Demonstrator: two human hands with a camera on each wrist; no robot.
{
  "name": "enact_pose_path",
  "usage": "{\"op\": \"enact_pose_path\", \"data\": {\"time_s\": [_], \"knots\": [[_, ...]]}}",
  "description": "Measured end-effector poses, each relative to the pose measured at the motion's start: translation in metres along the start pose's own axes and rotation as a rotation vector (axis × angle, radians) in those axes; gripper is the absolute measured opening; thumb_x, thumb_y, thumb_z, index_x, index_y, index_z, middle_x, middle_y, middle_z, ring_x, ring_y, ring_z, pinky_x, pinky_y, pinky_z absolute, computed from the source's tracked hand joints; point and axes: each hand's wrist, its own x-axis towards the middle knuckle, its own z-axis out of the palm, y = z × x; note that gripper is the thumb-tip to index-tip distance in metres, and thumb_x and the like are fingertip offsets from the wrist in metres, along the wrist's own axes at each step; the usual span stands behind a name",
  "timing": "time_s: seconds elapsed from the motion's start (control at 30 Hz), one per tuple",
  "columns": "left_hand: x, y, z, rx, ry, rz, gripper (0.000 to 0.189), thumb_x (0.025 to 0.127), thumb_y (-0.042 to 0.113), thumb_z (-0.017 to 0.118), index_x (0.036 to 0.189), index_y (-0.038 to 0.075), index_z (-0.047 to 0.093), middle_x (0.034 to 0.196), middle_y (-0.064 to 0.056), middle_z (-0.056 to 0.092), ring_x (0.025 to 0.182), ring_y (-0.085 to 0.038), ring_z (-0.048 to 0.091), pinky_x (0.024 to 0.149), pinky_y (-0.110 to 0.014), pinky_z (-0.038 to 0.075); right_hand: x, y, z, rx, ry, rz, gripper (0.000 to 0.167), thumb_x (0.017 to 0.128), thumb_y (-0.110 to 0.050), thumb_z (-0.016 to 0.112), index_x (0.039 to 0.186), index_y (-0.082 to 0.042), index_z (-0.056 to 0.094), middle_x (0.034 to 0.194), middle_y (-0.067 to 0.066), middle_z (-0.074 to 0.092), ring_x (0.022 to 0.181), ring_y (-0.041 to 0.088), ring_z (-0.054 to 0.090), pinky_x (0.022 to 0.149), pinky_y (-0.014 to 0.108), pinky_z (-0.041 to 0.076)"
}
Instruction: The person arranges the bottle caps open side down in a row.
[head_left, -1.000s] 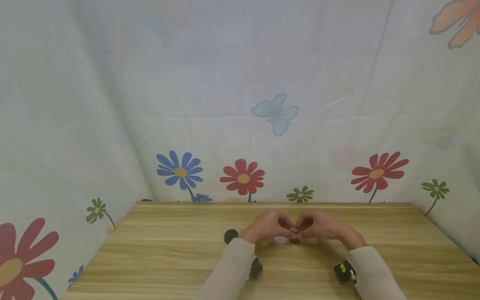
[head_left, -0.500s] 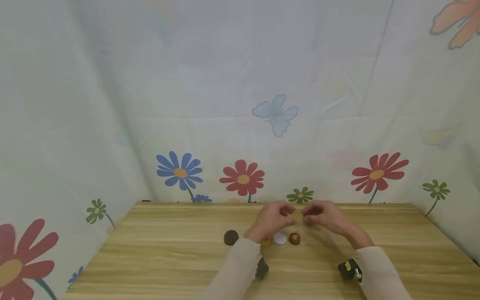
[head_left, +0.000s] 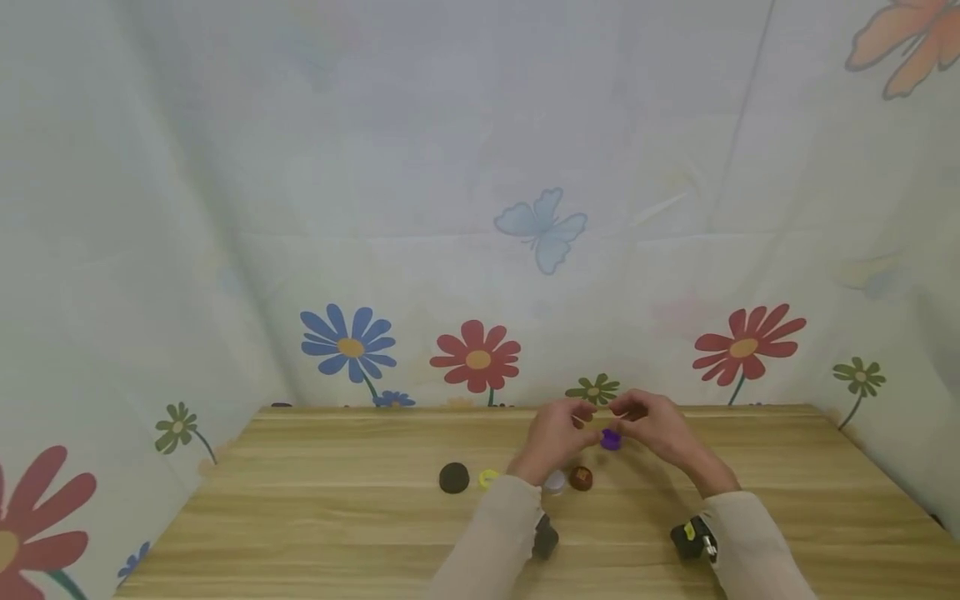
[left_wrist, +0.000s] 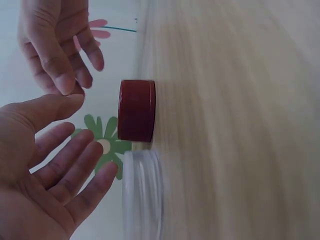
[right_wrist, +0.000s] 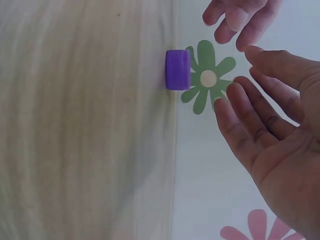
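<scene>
Both hands hover over the back of the table with fingers loosely bent and nothing in them. My left hand and right hand face each other, fingertips close together. Just beneath and between them stands a small purple cap, its side plain in the right wrist view as a short purple block. Nearer the front, a brown-red round lid with a mark on top sits beside a whitish clear lid. The left wrist view shows the red lid standing off the fingers.
Left of the left hand lie a black round lid and a yellow ring-like piece, partly covered by the sleeve. A floral curtain hangs behind the wooden table's back edge.
My hands have risen off the brown-red lid and moved back, fingers loosening. The purple cap now shows between them. The head view has turned slightly right.
</scene>
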Motion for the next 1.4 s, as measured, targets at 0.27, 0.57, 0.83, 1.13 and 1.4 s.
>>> {"op": "enact_pose_path", "data": {"time_s": [0.27, 0.57, 0.83, 1.13, 1.4], "knots": [[0.005, -0.001, 0.006, -0.051, -0.001, -0.045, 0.032, 0.09, 0.003, 0.083, 0.121, 0.001, 0.075, 0.112, -0.01, 0.076, 0.101, -0.023, 0.073, 0.086, -0.027, 0.059, -0.001, 0.013, 0.003, -0.029, -0.023, 0.024, 0.035, 0.093, -0.003, 0.077, 0.122, 0.013, 0.066, 0.116, 0.028, 0.071, 0.101, 0.039, 0.071, 0.087, 0.049, 0.06], [0.007, -0.004, 0.011, -0.042, -0.044, -0.065, 0.035, 0.089, 0.001, 0.083, 0.123, -0.001, 0.074, 0.113, -0.011, 0.077, 0.105, -0.023, 0.073, 0.092, -0.029, 0.057, 0.001, 0.024, 0.005, -0.053, -0.084, 0.053, 0.04, 0.089, -0.004, 0.08, 0.122, 0.015, 0.065, 0.114, 0.029, 0.071, 0.103, 0.043, 0.07, 0.094, 0.057, 0.056], [0.007, -0.005, 0.014, -0.005, -0.058, -0.022, 0.029, 0.088, -0.004, 0.081, 0.117, -0.004, 0.077, 0.103, -0.012, 0.079, 0.094, -0.017, 0.073, 0.086, -0.024, 0.056, 0.002, 0.027, 0.009, -0.05, -0.101, 0.045, 0.032, 0.087, 0.003, 0.079, 0.115, 0.014, 0.068, 0.109, 0.025, 0.072, 0.101, 0.04, 0.07, 0.094, 0.057, 0.056], [0.008, -0.008, 0.018, 0.017, -0.06, -0.027, 0.024, 0.089, -0.002, 0.08, 0.113, 0.0, 0.08, 0.099, -0.006, 0.08, 0.087, -0.009, 0.07, 0.083, -0.022, 0.055, 0.002, 0.021, 0.016, -0.07, -0.084, 0.08, 0.024, 0.088, 0.003, 0.079, 0.11, 0.01, 0.071, 0.104, 0.017, 0.073, 0.095, 0.03, 0.069, 0.088, 0.05, 0.057], [0.004, -0.004, 0.015, -0.016, -0.056, -0.039, 0.025, 0.087, -0.005, 0.08, 0.111, 0.001, 0.08, 0.099, -0.007, 0.079, 0.085, -0.009, 0.069, 0.081, -0.022, 0.054, 0.002, 0.019, 0.015, -0.089, -0.08, 0.084, 0.026, 0.089, -0.002, 0.08, 0.112, 0.009, 0.072, 0.104, 0.016, 0.074, 0.096, 0.03, 0.07, 0.09, 0.05, 0.056]]}}
